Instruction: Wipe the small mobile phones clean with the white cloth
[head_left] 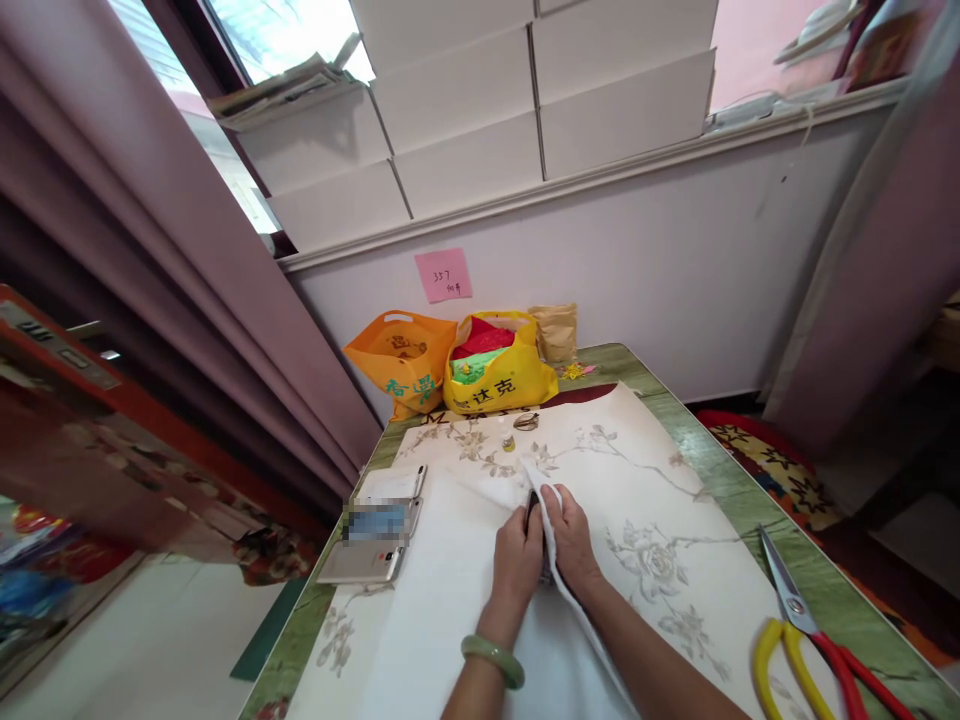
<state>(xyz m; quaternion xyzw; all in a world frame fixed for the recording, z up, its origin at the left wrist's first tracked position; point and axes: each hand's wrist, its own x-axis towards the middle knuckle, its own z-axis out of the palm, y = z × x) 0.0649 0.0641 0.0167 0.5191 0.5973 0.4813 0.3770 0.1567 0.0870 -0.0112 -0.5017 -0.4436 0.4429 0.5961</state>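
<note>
A thick white sheet, cloth-like, (pixel 442 610) covers the near middle of the table, its right edge folded upward. My right hand (pixel 571 535) grips that raised edge from the outer side, fingers closed on it. On the inner side my left hand (pixel 517 555), with a green bangle (pixel 493 660) on its wrist, is closed round a small dark object (pixel 532 505). Most of that object is hidden by the fingers and the fold, so its kind does not show. Both hands are close together, facing each other across the sheet's edge.
Scissors with yellow handles (pixel 784 585) lie at the right beside red handles (pixel 844 665). Several phones (pixel 364 562) lie at the left. An orange bag (pixel 405 355), a yellow bag (pixel 499 370) and a brown paper bag (pixel 556 332) stand against the wall. A small bottle (pixel 508 443) is ahead.
</note>
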